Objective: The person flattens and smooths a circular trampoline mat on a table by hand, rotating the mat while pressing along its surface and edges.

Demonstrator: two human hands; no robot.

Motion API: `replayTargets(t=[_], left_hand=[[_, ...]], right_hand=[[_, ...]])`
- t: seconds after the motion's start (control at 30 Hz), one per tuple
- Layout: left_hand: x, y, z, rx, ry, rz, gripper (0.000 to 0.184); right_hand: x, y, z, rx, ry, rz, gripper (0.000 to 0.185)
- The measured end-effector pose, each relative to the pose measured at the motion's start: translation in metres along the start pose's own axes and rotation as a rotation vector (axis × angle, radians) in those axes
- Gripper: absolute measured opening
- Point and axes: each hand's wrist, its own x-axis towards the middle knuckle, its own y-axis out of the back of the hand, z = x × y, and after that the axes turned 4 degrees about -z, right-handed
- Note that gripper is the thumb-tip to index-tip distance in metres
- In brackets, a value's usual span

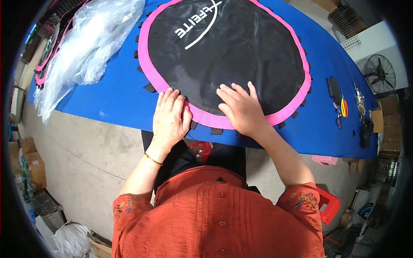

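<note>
A round black trampoline mat (228, 56) with a bright pink border and white lettering lies on the blue-covered table. Short black strap loops stick out around its rim. On the near left part of the border rests my left hand (170, 114), fingers side by side and laid over the pink band, thumb along its right side. My right hand (243, 107) lies on the near edge, its fingers spread over the black fabric and the wrist crossing the pink band. Neither hand visibly grasps anything.
Clear plastic sheeting (92, 43) covers the table's left end, beside more pink-edged black pieces (41, 73). To the right lie scissors (338, 112), yellow and red rings (344, 107) and a heap of metal parts (360, 101). A fan (379, 73) stands beyond; a red stool (328, 205) is below.
</note>
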Motion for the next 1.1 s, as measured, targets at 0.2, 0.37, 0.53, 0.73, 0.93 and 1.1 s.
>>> replayTargets(t=[0.2,0.37,0.53,0.73,0.93,1.1], left_hand=[[-0.001,0.001,0.001,-0.012,0.001,0.01,0.033],[-0.001,-0.001,0.001,-0.014,0.001,0.02,0.033],[-0.001,-0.002,0.0,-0.017,-0.003,0.018,0.032],[0.0,-0.001,0.0,-0.025,0.008,0.006,0.032],[0.0,-0.001,0.0,-0.022,-0.007,0.015,0.03],[-0.001,-0.004,-0.001,-0.025,0.004,0.02,0.03]], right_hand=[[-0.002,0.005,-0.005,0.024,0.03,-0.087,0.044],[-0.007,0.001,-0.014,0.042,0.098,-0.055,0.044],[0.022,-0.012,-0.026,0.074,0.169,0.047,0.044],[0.01,0.004,-0.03,0.068,0.15,-0.066,0.044],[0.015,-0.003,-0.03,0.043,0.16,-0.014,0.044],[0.036,-0.016,-0.03,0.068,0.17,0.037,0.042]])
